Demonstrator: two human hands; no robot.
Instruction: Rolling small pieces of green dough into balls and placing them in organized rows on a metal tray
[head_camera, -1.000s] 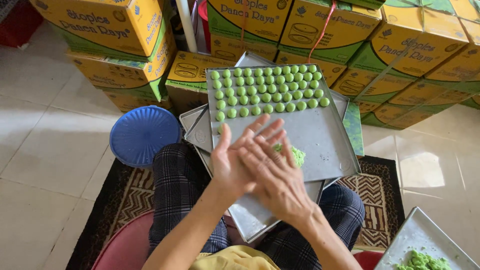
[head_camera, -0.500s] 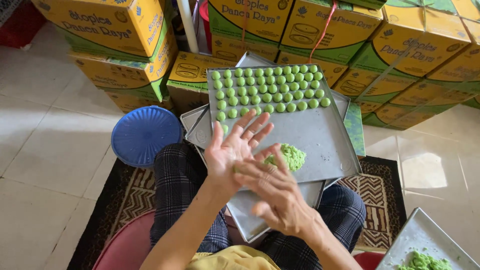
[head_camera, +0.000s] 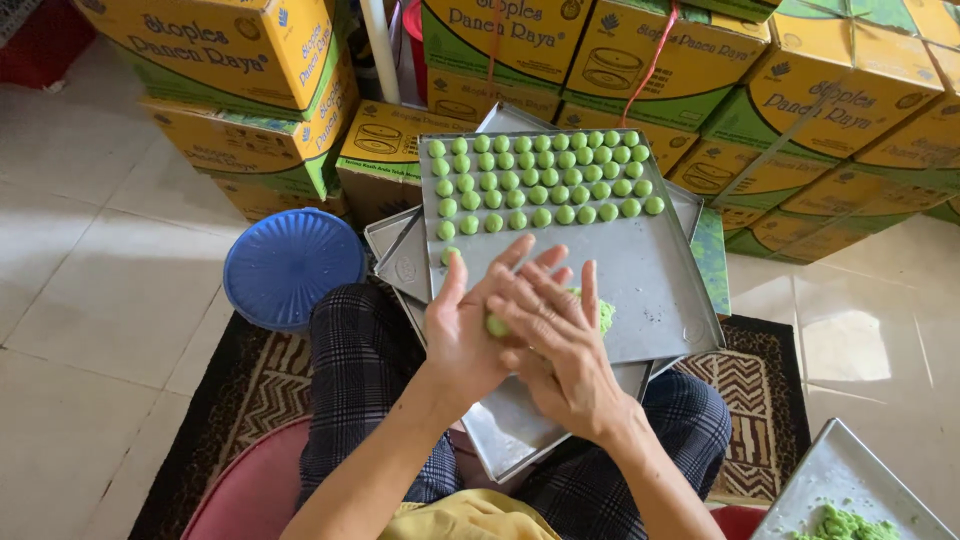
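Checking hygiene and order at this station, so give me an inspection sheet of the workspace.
Surface: metal tray on the lap, stacked on other trays.
Job's things: rows of green dough balls at the tray's far end; green dough lump by the hands; one dough piece between the palms.
Clutter: blue lid on the floor; second tray with green dough at lower right.
Hands: left hand and right hand pressed together around the piece.
Cables: nothing seen.
Surroundings: stacked yellow-green cartons, tiled floor, patterned rug.

Small green dough ball (head_camera: 497, 326) pressed btwn both palms, over grey metal tray (head_camera: 650, 280).
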